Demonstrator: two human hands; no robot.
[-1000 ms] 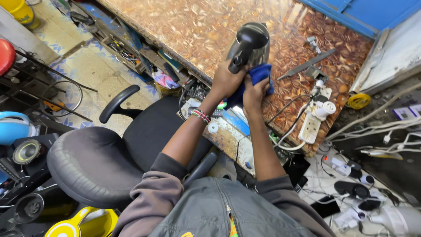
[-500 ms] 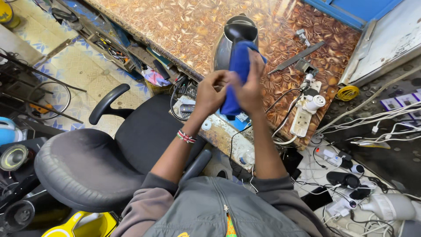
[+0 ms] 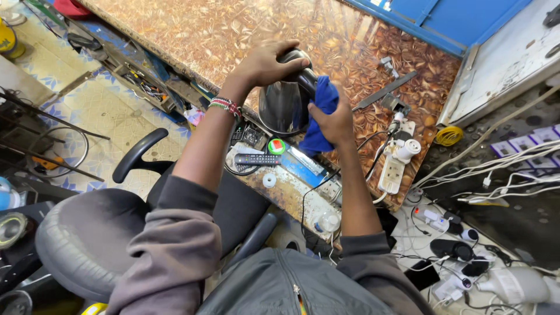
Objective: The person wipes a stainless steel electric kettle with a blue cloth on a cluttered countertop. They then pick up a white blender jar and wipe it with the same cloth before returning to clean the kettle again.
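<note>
Kettle [image 3: 284,104], dark steel, stood above the front edge of the worktop [image 3: 192,35]. Left hand [image 3: 265,63] was clamped over its top; right hand [image 3: 331,119] pressed a blue cloth [image 3: 319,116] against its right side, fingers closed on the cloth. Wiping looked under way; metal showed shiny on the near face, the far side hidden, so the remainder could not be judged. Remote [image 3: 256,159] and power strip [image 3: 392,169] lay nearby. Kettle base not visible.

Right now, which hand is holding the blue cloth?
The right hand grips the blue cloth; the left hand, with the beaded bracelet, holds the kettle.
</note>
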